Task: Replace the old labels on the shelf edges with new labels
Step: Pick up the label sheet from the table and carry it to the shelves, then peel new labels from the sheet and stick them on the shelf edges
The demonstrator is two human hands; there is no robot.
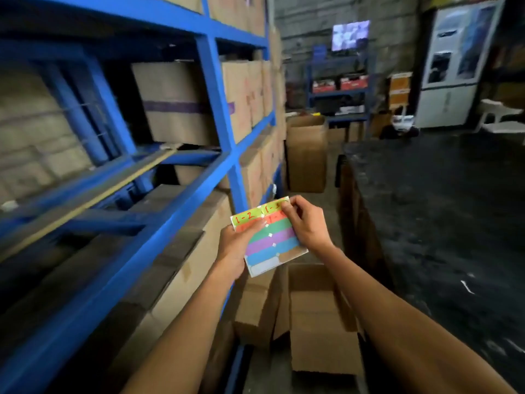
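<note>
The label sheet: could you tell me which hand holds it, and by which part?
The left hand grips the label sheet by its left edge; the right hand pinches its top right corner.

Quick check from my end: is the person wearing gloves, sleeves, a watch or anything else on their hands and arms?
Nothing worn that shows. The left hand and right hand are bare, with no gloves, rings or watch visible. Both forearms are uncovered down to the bottom edge of the picture, so no sleeve shows; anything above that is out of view.
</note>
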